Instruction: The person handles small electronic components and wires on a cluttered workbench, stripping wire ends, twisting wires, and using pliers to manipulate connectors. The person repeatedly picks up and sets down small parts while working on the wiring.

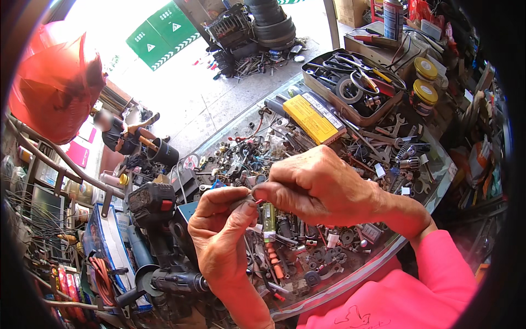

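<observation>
Over the cluttered glass-topped table (pixel 392 247), my two hands meet fingertip to fingertip. My left hand (pixel 222 233) is closed in a pinch, thumb against the forefinger. From the right, my right hand (pixel 323 186) pinches at the same spot, its fingers curled in. Whatever lies between the fingertips is tiny and mostly covered; a speck of red (pixel 259 201) shows there. Just below the fingers, among the loose parts, are a clear yellow-green tube (pixel 268 222) and an orange ribbed handle (pixel 273 259).
A black cordless power tool (pixel 164 241) stands left of my left hand. Beyond my right hand lie a yellow box (pixel 315 118) and an open tool case (pixel 364 112). Two yellow-lidded jars (pixel 424 93) stand at right. A red bag (pixel 55 82) hangs upper left; a person (pixel 123 137) sits beyond.
</observation>
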Demonstrator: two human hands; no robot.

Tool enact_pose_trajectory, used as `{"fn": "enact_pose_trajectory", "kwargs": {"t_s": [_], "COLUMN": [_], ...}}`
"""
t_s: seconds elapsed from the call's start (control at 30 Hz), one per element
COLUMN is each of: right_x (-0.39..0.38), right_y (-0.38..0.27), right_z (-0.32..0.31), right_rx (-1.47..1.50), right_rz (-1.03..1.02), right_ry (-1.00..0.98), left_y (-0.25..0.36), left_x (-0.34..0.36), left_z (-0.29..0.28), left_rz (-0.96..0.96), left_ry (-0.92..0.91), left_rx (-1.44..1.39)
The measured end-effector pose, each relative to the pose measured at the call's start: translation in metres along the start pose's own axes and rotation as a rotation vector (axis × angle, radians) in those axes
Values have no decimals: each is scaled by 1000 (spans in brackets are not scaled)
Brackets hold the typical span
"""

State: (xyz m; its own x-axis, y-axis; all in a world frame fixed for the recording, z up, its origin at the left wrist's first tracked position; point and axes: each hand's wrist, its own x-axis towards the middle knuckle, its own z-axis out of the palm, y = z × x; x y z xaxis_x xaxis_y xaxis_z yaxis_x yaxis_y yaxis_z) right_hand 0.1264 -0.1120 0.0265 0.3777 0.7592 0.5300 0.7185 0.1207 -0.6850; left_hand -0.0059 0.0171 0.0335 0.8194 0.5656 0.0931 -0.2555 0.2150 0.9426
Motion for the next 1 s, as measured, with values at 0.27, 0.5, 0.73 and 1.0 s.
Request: {"fn": "enact_pose_trajectory", "kwargs": {"t_s": [0.27, 0.5, 0.73, 1.0], "right_x": [3, 3, 3, 6], "right_y": [-8, 4, 1, -3], "right_z": [-5, 4, 8, 3], "right_rx": [161, 295, 653, 874], "right_rz": [64, 81, 220, 522], "right_ry": [-25, -8, -68, -239], "left_y": [2, 2, -6, -2], "left_x": [0, 2, 2, -1], "left_z": [4, 2, 0, 2], "left_rz": [-1, 48, 88, 146], "left_ry": [44, -16, -35, -3], "left_rx": [-28, -73, -317, -193]}}
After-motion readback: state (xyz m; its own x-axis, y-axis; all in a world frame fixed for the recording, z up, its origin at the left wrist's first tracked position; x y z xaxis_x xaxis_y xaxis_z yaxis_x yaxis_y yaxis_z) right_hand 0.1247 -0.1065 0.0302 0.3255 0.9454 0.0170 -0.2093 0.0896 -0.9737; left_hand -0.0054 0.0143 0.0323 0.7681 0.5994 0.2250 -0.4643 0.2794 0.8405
